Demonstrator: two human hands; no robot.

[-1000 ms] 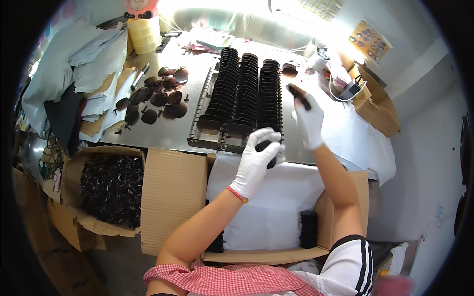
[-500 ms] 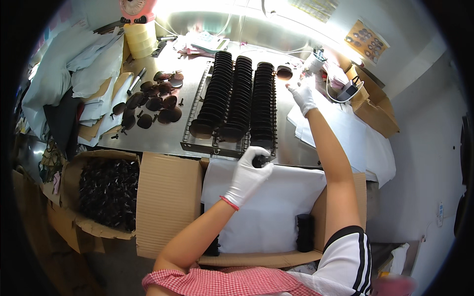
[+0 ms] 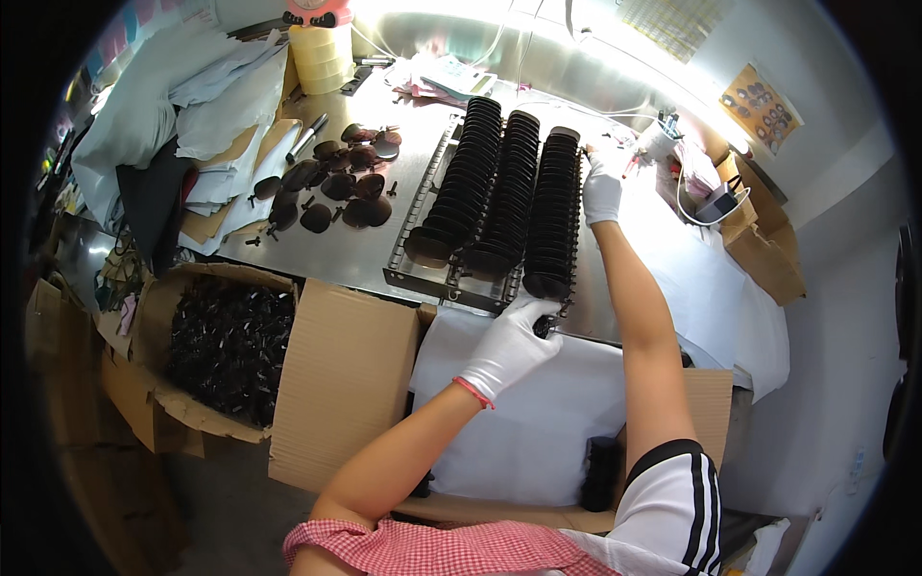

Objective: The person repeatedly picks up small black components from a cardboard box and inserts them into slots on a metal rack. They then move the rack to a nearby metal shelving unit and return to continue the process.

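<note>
My left hand [image 3: 516, 346], in a white glove with a red band at the wrist, is closed around small black pieces [image 3: 544, 327] at the near end of a metal rack [image 3: 415, 278]. Three rows of dark round lenses, like those of sunglasses, stand on edge in this rack: a left row [image 3: 459, 173], a middle row [image 3: 503, 192] and a right row [image 3: 552, 211]. Beside the far end of the right row is my gloved right hand [image 3: 602, 187], its bare fingertips drawn together. What they grip is mostly hidden.
Loose tinted lenses [image 3: 336, 182] and small black clips lie left of the rack. A carton [image 3: 230, 355] of black pieces stands at the lower left. Below me is an open box [image 3: 336, 360] lined with white paper. Stacked papers [image 3: 230, 125] fill the left side.
My right hand has moved left toward the rack's far end, covering the spot where a single brown lens lay. The left hand stays closed at the near end. The whole view has shifted slightly.
</note>
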